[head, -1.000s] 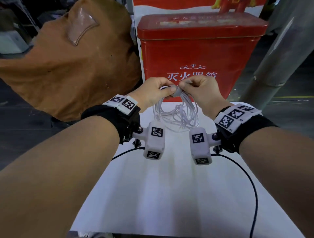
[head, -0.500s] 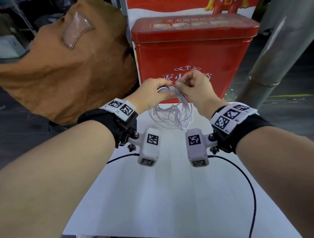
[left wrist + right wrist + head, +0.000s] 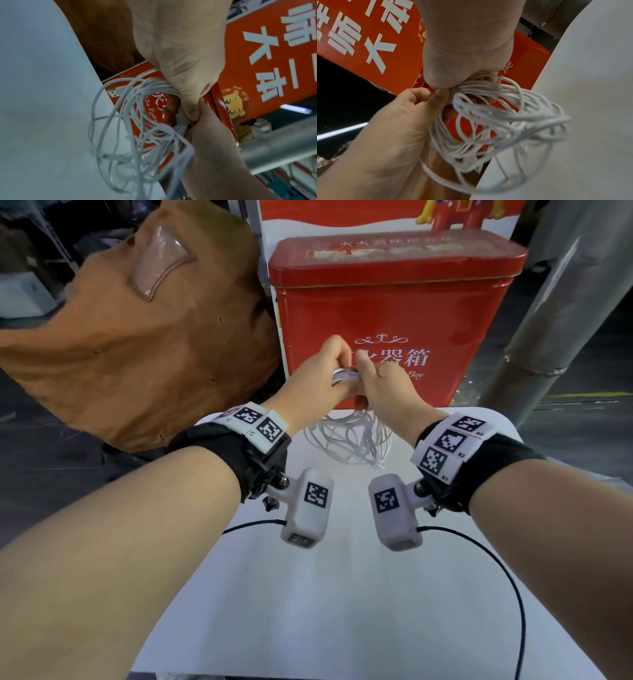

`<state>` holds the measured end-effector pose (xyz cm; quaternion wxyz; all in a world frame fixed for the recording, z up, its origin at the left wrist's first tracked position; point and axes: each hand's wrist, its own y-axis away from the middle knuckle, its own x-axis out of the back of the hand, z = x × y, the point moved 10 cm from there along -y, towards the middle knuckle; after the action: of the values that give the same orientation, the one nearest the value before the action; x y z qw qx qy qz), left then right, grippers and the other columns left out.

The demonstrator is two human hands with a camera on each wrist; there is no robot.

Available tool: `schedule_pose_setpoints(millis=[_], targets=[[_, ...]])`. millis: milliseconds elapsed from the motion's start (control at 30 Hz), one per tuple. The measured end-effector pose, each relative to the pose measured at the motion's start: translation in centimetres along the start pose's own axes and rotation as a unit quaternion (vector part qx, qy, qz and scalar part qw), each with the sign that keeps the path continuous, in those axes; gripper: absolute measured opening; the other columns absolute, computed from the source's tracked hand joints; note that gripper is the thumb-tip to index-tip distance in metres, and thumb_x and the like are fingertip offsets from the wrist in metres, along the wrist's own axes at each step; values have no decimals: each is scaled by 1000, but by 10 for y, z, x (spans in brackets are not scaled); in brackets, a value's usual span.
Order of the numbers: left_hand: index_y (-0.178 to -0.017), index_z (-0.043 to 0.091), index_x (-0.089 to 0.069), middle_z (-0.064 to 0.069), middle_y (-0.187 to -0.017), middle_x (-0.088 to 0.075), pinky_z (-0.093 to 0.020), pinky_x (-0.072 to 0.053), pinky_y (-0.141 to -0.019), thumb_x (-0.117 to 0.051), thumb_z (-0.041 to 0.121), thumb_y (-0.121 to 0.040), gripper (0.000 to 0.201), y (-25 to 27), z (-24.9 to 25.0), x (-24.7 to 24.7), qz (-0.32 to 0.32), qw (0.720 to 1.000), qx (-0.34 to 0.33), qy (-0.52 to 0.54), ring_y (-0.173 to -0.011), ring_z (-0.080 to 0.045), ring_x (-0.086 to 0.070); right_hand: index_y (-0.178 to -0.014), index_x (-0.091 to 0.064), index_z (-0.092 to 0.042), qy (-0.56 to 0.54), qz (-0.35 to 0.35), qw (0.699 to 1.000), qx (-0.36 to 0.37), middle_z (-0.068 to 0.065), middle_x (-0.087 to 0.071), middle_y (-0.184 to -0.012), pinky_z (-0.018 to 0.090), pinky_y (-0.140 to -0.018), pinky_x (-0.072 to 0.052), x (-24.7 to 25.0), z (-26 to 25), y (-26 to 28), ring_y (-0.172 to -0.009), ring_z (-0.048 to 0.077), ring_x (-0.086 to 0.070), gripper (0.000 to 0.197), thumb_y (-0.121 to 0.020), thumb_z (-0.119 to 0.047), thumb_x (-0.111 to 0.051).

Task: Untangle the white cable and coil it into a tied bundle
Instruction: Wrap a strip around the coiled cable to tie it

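The white cable (image 3: 349,440) hangs as a loose coil of several loops just above the far end of the white table (image 3: 342,594). My left hand (image 3: 337,371) grips the gathered top of the coil, fingers curled round the strands. Pressed against it, my right hand (image 3: 363,376) pinches the same bunch. In the left wrist view the coil (image 3: 137,121) droops below my left hand (image 3: 188,108) and a USB plug (image 3: 115,93) sticks out at its edge. In the right wrist view my right hand (image 3: 453,83) clamps the strands (image 3: 496,115) where they bunch together.
A red metal box (image 3: 394,313) with white lettering stands right behind the table's far edge. A large brown bag (image 3: 137,344) lies to the left of it and a slanted grey pole (image 3: 548,320) to the right. Black camera leads (image 3: 496,559) trail over the table.
Both hands have closed in on each other at the top of the coil, and the right hand has turned over the bunched strands. The loops still hang below.
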<state>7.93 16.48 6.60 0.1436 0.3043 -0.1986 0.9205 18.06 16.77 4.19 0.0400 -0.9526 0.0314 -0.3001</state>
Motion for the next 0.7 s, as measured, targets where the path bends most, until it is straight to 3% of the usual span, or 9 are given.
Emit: schedule_pose_setpoints(millis=[67,167,267,333,367,467,533,633,700], targets=[[-92,17,-34,2,-74,-55,-26,-38,-56,-62,25,-92,29,3,12,-4,-11,995,-38,-97,-61,-8,-53,-56,-53,-8,-60,-6,997,-45,6,-53,-52,23,-52,-41,0,9,0,-46,17,-50,61,-99,-47,-34],[-98,15,-31,-12,-81,-60,-33,-37,-59,-61,36,-92,37,5,24,-1,6,981,-65,-182,-66,-28,-56,-57,-48,-12,-113,13,990,-85,3,-49,-53,29,-58,-41,4,14,1,-50,18,-46,57,-95,-53,-40],[-101,14,-42,-7,-89,-62,-35,-46,-70,-67,46,-85,44,-2,5,-4,-44,994,12,-100,-77,-23,-59,-62,-45,-15,-154,70,980,-109,1,-45,-58,29,-57,-37,21,15,1,-54,17,-43,46,-95,-48,-43],[-101,14,-57,-4,-90,-66,-33,-51,-76,-66,45,-87,36,0,-14,-13,-91,993,79,6,-79,-16,-62,-62,-44,-18,-197,96,968,-121,-3,-44,-58,28,-58,-36,30,20,3,-54,15,-41,47,-93,-53,-43],[-103,16,-61,0,-90,-67,-27,-51,-75,-62,41,-91,27,2,-18,-14,-87,990,95,63,-78,-10,-62,-61,-44,-19,-217,96,964,-118,-5,-44,-56,27,-58,-36,32,20,4,-53,13,-40,49,-91,-57,-44],[-111,17,-61,2,-96,-67,-21,-48,-77,-49,33,-100,23,0,-25,5,17,985,104,135,-82,-3,-61,-75,-59,-16,-222,20,973,-55,-7,-53,-62,26,-61,-41,16,9,3,-59,10,-48,41,-84,-56,-60],[-107,14,-59,1,-87,-63,-23,-46,-69,-46,30,-101,21,2,-32,20,92,977,123,148,-72,-4,-58,-90,-62,-8,-161,-55,985,-33,0,-58,-74,28,-66,-44,-3,1,5,-67,14,-52,43,-76,-47,-74],[-105,14,-55,-2,-72,-62,-24,-50,-56,-44,27,-102,17,7,-42,23,113,955,152,227,-59,-10,-59,-87,-61,-7,-113,-121,985,-55,4,-56,-71,25,-67,-42,-26,4,10,-67,16,-51,33,-74,-30,-80],[-102,15,-55,-4,-67,-58,-28,-52,-54,-44,24,-102,14,9,-45,18,111,938,162,285,-59,-16,-62,-79,-58,-11,-134,-147,978,-64,3,-58,-69,27,-71,-45,-33,6,13,-67,16,-54,29,-72,-26,-81]])
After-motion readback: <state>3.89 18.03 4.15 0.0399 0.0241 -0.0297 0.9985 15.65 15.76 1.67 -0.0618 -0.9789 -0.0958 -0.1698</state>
